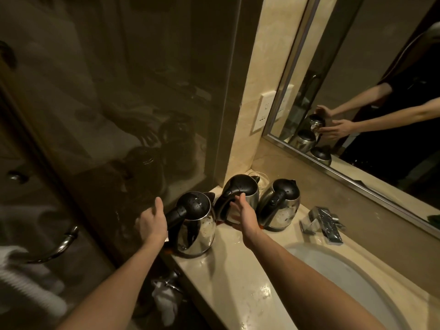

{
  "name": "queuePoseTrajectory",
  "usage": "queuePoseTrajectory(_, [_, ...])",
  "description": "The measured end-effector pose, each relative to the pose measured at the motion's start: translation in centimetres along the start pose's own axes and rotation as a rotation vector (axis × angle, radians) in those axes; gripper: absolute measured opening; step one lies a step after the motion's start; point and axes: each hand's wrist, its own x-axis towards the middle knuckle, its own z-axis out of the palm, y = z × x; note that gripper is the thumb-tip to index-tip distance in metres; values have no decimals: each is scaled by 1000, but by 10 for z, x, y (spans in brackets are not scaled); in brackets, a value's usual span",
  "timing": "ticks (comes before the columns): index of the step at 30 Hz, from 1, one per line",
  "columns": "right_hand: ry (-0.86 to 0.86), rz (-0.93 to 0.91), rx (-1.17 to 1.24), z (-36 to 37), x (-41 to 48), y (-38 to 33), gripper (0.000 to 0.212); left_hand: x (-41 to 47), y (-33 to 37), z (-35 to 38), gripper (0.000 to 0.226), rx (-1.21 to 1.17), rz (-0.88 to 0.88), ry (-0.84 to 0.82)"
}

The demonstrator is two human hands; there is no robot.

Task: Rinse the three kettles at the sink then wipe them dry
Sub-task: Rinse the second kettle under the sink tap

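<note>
Left kettle (195, 222), middle kettle (247, 190), right kettle (281, 208) stand in 1 row on counter (226, 282) left of sink (357, 289). Left hand (153, 222) loose, empty, by left kettle's handle. Right hand (245, 215) flat against middle kettle, gripping nothing.

A dimly lit bathroom vanity.
An oval white sink (345, 279) is set into a glossy beige stone table (228, 284). A chrome tap (326, 223) stands just behind it and a metal-framed mirror (357, 79) hangs beyond. A wall socket (264, 110) sits up-left of the sink, and a dark glass partition (119, 91) with a curved chrome handle (59, 244) is to its left.
</note>
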Motion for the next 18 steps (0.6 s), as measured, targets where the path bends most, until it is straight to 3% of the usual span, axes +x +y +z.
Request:
queuePoseTrajectory(3, [19,-33,-9,-13,-7,-1,57,-6,17,4,56,-84,40,99])
queuePoseTrajectory(8, [68,-35,6,-44,-18,-5,56,-30,60,23,49,-150,151,115])
queuePoseTrajectory(13, [37,-15,64,-74,-33,-11,51,-64,85,63,50,-124,262,-113])
queuePoseTrajectory(18, [-7,24,-7,-92,-33,-12,58,-77,103,92,43,-22,222,-298])
